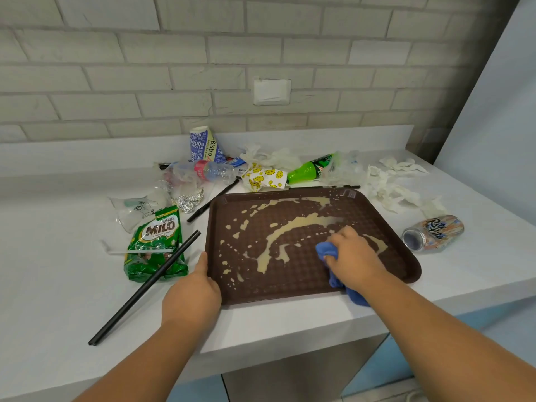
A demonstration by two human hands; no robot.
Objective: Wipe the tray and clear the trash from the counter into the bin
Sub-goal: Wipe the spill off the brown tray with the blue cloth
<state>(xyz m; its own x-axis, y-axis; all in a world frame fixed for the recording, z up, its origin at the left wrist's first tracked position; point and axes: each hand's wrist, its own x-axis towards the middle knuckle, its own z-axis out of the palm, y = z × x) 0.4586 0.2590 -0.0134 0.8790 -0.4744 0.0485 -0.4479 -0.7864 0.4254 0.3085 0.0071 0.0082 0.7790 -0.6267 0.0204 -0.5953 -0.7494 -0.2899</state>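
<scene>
The right hand is bunched around a blue cloth and presses it onto the right part of the brown tray. One tail of the cloth hangs over the tray's near rim. The left hand holds the tray's near-left corner, thumb lying along the left rim, which braces the tray against the wiping. The tray sits on the white worktop, with its near edge close to the worktop's front edge.

A pale, creamy spill runs in a long arc across the middle of the tray, with drops scattered to the left and along the far rim, so most of the wiping looks undone.

Around the tray lies the trash:
- A green Milo packet with a long black straw across it, on the left.
- Crumpled foil, a clear plastic bottle, a paper cup, a smiley-print wrapper and a green bottle, behind the tray.
- Torn tissue and a crushed can, on the right.

No bin is in view.

The main risk, as I judge it, is a hard stroke to the left or toward the body. That could push liquid over the low rim onto the worktop, or slide the tray off the front edge if the left hand's hold slackens. A soaked cloth would also smear the spill rather than lift it.
</scene>
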